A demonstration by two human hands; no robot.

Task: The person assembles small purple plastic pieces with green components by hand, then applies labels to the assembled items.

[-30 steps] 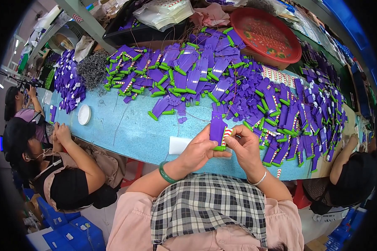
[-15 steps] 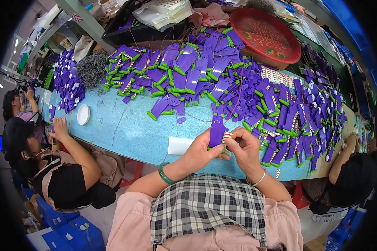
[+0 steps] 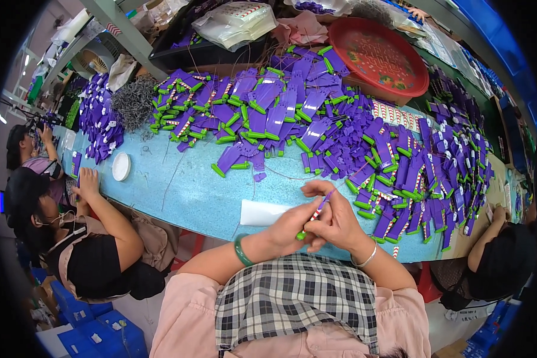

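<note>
In front of my apron I hold a flat purple plastic piece (image 3: 324, 204) with a green end and a red-and-white striped sticker. It is turned edge-on and tilted, its green end toward me. My left hand (image 3: 287, 229) is closed around its near side, with some fingers hidden behind the other hand. The thumb of my right hand (image 3: 341, 225) presses along the piece, and its fingers curl beyond. A white rectangular sheet (image 3: 259, 212) lies on the blue table just left of my hands. To their right are many similar striped pieces (image 3: 394, 206).
A large heap of purple and green pieces (image 3: 268, 107) spreads along the back. Behind it are a red round tray (image 3: 379, 56) and a black bin (image 3: 167, 58). A white round lid or dish (image 3: 121, 166) and tangled grey wire (image 3: 134, 101) lie left. Co-workers sit on both sides.
The purple piece has turned from its broad face to edge-on, and its striped sticker now runs along the visible edge. My hands have closed in around it, the right thumb pressing it.
</note>
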